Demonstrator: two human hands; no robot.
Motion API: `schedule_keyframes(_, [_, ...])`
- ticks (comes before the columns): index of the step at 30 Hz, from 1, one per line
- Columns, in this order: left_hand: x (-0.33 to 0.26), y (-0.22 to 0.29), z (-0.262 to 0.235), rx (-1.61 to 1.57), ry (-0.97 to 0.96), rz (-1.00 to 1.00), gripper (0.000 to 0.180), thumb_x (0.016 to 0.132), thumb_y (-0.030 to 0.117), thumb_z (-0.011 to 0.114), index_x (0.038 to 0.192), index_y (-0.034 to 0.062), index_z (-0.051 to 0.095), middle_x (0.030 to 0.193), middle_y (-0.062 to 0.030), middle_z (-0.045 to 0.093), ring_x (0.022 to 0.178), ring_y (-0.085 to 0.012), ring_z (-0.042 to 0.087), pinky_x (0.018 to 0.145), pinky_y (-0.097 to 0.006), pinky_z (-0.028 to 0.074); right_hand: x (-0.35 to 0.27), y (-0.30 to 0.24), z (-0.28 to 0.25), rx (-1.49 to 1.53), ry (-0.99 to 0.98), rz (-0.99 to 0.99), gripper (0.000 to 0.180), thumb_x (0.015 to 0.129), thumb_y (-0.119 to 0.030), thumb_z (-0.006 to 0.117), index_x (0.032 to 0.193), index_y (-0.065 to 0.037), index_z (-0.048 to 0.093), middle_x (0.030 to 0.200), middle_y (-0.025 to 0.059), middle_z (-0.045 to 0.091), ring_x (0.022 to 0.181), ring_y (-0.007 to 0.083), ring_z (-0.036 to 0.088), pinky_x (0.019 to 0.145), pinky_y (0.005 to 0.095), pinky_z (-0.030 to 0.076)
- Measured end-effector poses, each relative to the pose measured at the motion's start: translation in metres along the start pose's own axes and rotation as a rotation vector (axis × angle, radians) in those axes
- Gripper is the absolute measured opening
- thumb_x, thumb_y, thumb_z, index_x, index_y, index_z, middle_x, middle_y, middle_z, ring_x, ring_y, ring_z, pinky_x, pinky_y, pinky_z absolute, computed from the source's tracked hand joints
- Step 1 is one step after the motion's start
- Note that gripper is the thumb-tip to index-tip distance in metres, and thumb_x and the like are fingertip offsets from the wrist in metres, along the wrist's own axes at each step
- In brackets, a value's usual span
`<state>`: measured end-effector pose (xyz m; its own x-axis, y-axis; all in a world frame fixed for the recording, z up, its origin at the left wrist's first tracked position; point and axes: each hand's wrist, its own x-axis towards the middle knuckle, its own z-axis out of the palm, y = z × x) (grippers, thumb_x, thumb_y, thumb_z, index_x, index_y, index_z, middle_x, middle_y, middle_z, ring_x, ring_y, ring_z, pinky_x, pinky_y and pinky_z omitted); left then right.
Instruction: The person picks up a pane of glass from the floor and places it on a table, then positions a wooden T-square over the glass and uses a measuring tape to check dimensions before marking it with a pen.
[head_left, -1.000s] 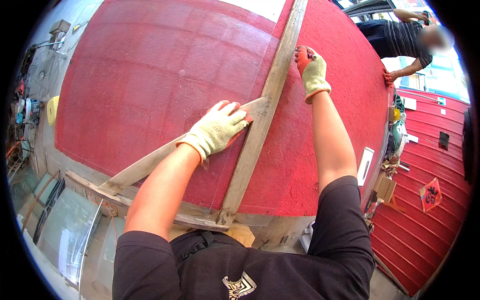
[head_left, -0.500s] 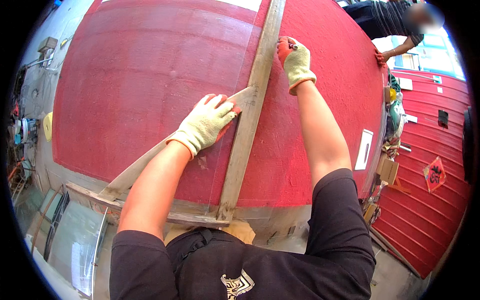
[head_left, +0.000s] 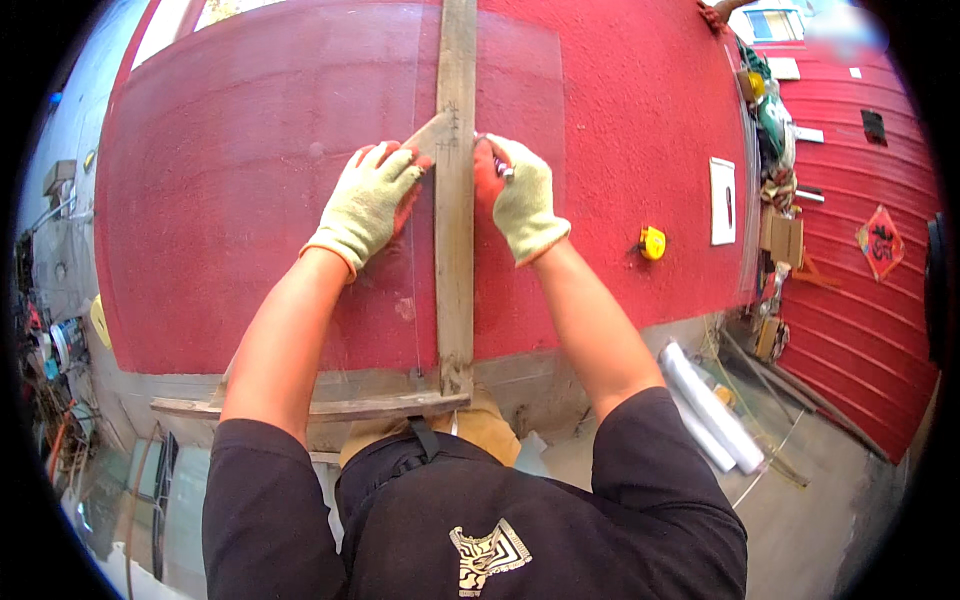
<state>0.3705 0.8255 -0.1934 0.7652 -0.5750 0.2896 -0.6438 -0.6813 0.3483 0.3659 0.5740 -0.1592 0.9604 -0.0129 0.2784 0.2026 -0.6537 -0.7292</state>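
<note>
A clear glass sheet lies on a red cloth-covered table. Across it runs a wooden T-square with a slanting brace, its crosspiece along the near table edge. My left hand, in a pale yellow and red work glove, is closed over the brace just left of the long bar. In a matching glove, my right hand pinches a slim glass cutter against the bar's right edge. Fingers cover most of the cutter, and its tip cannot be seen.
A yellow tape measure and a white frame-shaped piece lie to the right on the table. Another person's gloved hand touches the far right edge. White rolls stand at lower right, beyond the table.
My right hand has come toward me along the bar with the cutter. My left hand keeps its hold on the brace. The view has shifted, and the tape measure now shows.
</note>
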Motion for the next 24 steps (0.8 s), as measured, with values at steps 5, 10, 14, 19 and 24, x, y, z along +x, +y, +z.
schedule_keyframes(5, [-0.001,0.001,0.004,0.011,0.06,0.043,0.036,0.103,0.018,0.074,0.139,0.0128,0.076,0.141,-0.0096,0.071,0.135,-0.0334,0.063,0.12,-0.049,0.049,-0.099,-0.039,-0.028,-0.068,-0.07,0.04,0.014,0.107,-0.014,0.07,0.111,-0.004,0.078,0.088,0.02,0.073,0.08,0.0384,0.074,0.072,0.0474,0.059])
schedule_keyframes(10, [-0.005,0.0,0.012,0.075,0.081,0.075,0.035,0.105,0.021,0.072,0.139,0.014,0.076,0.14,-0.0089,0.072,0.133,-0.0321,0.064,0.116,-0.047,0.051,-0.203,-0.072,-0.055,-0.018,-0.115,0.088,0.023,0.099,-0.006,0.076,0.121,0.001,0.078,0.098,0.0196,0.079,0.089,0.0373,0.078,0.081,0.0447,0.063])
schedule_keyframes(14, [-0.006,0.0,0.019,0.126,0.082,0.075,0.036,0.106,0.023,0.071,0.141,0.0152,0.075,0.144,-0.0099,0.072,0.135,-0.0344,0.065,0.116,-0.048,0.052,-0.282,-0.096,-0.069,-0.013,-0.098,0.127,0.028,0.098,-0.003,0.077,0.126,0.0,0.078,0.097,0.0169,0.079,0.09,0.0361,0.078,0.084,0.0436,0.063])
schedule_keyframes(19, [-0.006,-0.005,0.026,0.087,0.086,0.121,0.037,0.108,0.017,0.07,0.145,0.0126,0.074,0.146,-0.0128,0.072,0.134,-0.0363,0.067,0.118,-0.046,0.053,-0.378,-0.121,-0.084,-0.006,-0.13,0.228,0.031,0.097,-0.006,0.076,0.127,0.0,0.075,0.096,0.0142,0.078,0.088,0.038,0.075,0.08,0.0473,0.06])
schedule_keyframes(24, [-0.005,-0.011,0.033,0.111,0.125,0.166,0.036,0.108,0.022,0.069,0.143,0.0162,0.074,0.142,-0.0092,0.073,0.13,-0.0342,0.069,0.114,-0.046,0.055,-0.483,-0.128,-0.08,-0.169,-0.942,0.55,0.02,0.106,-0.025,0.069,0.119,-0.017,0.083,0.099,0.0186,0.079,0.092,0.0382,0.077,0.082,0.0487,0.061])
